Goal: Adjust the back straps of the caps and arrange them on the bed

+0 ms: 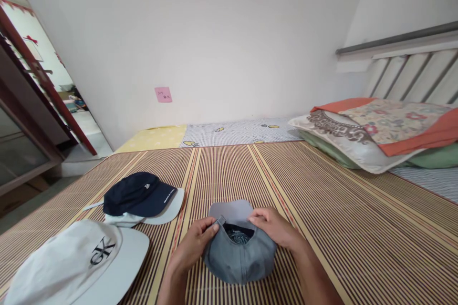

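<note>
Pinching a soft gray cap (pixel 243 259) from both sides

It sits low in the middle of the frame, over the striped mat (pixel 358 233); probably light and pliable, best taken by the edge (pixel 223 232) beside its back opening (pixel 239 235). The left hand (pixel 196 238) grips that edge, thumb (pixel 210 232) on top; the right hand (pixel 275 225) grasps the opposite side near the brim (pixel 229 209), forearms (pixel 311 267) angled inward.
</note>
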`<action>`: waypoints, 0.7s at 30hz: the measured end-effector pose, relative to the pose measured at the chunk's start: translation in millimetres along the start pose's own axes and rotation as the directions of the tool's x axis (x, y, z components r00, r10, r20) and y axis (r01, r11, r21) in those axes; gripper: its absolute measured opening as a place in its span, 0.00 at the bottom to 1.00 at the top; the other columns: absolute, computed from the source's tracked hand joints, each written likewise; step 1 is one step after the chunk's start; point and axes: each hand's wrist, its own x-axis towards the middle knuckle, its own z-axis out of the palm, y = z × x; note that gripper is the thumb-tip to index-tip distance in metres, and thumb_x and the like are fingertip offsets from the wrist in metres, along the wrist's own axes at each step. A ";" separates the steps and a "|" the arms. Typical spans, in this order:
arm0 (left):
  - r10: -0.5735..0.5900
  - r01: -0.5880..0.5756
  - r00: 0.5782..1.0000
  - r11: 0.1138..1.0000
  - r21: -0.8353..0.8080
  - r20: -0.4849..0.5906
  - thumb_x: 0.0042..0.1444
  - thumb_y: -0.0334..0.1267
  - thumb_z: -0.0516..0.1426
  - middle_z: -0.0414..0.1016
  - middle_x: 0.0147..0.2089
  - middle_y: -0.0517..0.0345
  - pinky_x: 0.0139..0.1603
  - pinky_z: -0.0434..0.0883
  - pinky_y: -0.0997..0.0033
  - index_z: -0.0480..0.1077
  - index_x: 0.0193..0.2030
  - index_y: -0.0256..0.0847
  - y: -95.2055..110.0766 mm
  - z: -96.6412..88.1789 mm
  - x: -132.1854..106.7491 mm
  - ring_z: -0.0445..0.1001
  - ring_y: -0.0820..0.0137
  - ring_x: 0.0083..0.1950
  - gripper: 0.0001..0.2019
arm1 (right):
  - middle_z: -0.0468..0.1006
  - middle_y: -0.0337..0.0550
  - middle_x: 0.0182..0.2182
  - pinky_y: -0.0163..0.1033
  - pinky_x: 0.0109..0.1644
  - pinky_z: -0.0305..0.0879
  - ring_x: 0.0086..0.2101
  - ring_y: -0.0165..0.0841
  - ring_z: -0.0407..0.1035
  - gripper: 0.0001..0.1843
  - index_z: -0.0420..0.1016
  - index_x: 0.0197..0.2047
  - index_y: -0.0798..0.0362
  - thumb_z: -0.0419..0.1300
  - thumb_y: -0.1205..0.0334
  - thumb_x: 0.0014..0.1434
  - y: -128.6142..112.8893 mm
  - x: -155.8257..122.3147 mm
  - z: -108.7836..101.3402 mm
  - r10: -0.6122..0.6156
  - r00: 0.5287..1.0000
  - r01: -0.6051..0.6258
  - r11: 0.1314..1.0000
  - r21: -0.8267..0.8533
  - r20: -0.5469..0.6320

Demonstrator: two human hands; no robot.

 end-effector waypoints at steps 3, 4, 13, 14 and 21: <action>-0.020 0.020 1.000 1.000 0.006 -0.002 0.57 0.55 0.66 0.77 0.31 0.57 0.37 0.65 0.70 0.80 0.35 0.38 0.7 0.1 0.1 0.71 0.67 0.34 0.19 | 0.80 0.44 0.31 0.39 0.39 0.64 0.36 0.38 0.74 0.14 0.80 0.32 0.55 0.60 0.55 0.63 3.7 0.2 1.6 0.055 0.998 -0.056 0.997 -0.060 -0.018; -0.016 0.016 1.000 1.000 0.001 0.003 0.57 0.55 0.66 0.77 0.32 0.57 0.38 0.65 0.71 0.80 0.37 0.38 1.6 0.5 -0.1 0.72 0.67 0.35 0.19 | 0.82 0.46 0.33 0.40 0.41 0.65 0.37 0.39 0.76 0.13 0.81 0.34 0.55 0.61 0.55 0.63 4.6 0.5 2.7 0.067 0.998 -0.067 0.996 -0.054 -0.009; 0.052 -0.051 0.998 0.998 -0.042 0.041 0.60 0.51 0.66 0.73 0.36 0.61 0.39 0.62 0.74 0.76 0.40 0.41 14.9 6.7 -5.0 0.67 0.71 0.36 0.15 | 0.79 0.40 0.32 0.41 0.41 0.69 0.33 0.36 0.77 0.20 0.81 0.49 0.55 0.68 0.69 0.51 11.4 6.9 17.5 0.066 0.997 -0.074 0.983 0.168 0.048; 0.060 -0.059 0.997 0.998 -0.029 0.039 0.60 0.51 0.66 0.72 0.36 0.61 0.39 0.62 0.73 0.76 0.39 0.41 16.7 7.6 -5.2 0.66 0.71 0.37 0.15 | 0.79 0.39 0.33 0.41 0.41 0.70 0.31 0.34 0.77 0.22 0.80 0.51 0.54 0.68 0.68 0.51 9.2 6.9 16.5 0.039 0.998 -0.049 0.970 0.239 0.048; 0.080 -0.080 0.997 0.997 0.022 0.024 0.62 0.54 0.63 0.68 0.34 0.63 0.35 0.59 0.74 0.74 0.39 0.40 22.0 11.9 -4.6 0.61 0.73 0.33 0.17 | 0.83 0.45 0.44 0.38 0.42 0.69 0.32 0.29 0.77 0.34 0.74 0.63 0.50 0.73 0.60 0.53 -14.5 -2.5 -3.0 -0.101 0.994 0.094 0.736 0.670 -0.029</action>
